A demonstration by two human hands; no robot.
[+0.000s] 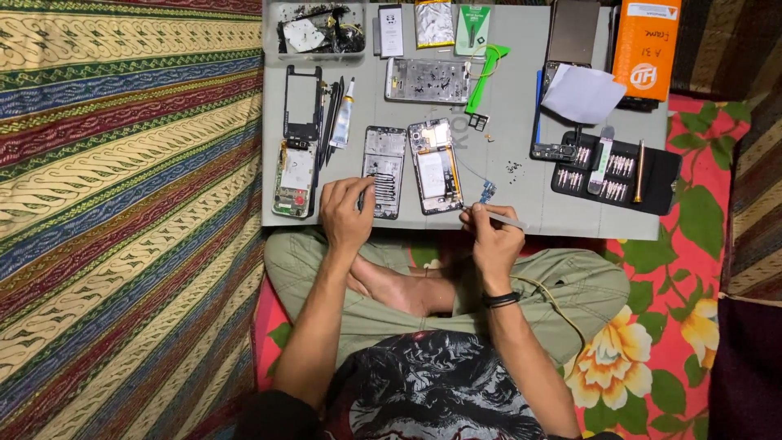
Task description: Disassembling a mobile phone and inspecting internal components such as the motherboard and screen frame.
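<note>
I sit cross-legged at a grey work mat (pixel 521 106) strewn with phone parts. My left hand (pixel 346 213) rests at the mat's near edge with its fingers on the lower end of an opened phone frame (pixel 384 169). My right hand (pixel 493 232) grips a thin grey tool (pixel 498 216) like a pen, its tip pointing left at a small blue flex part (pixel 487 192). That part lies just right of a second opened phone (pixel 435 166) showing its board and battery.
Further back lie a disassembled phone (pixel 296 138), a glue tube (pixel 343 122), a silver frame (pixel 427 80), a green pry tool (pixel 486 75), a black screwdriver bit set (pixel 615 169), a white paper (pixel 583 93), an orange box (pixel 647 47) and a parts tray (pixel 316 29). Patterned cloth lies on both sides.
</note>
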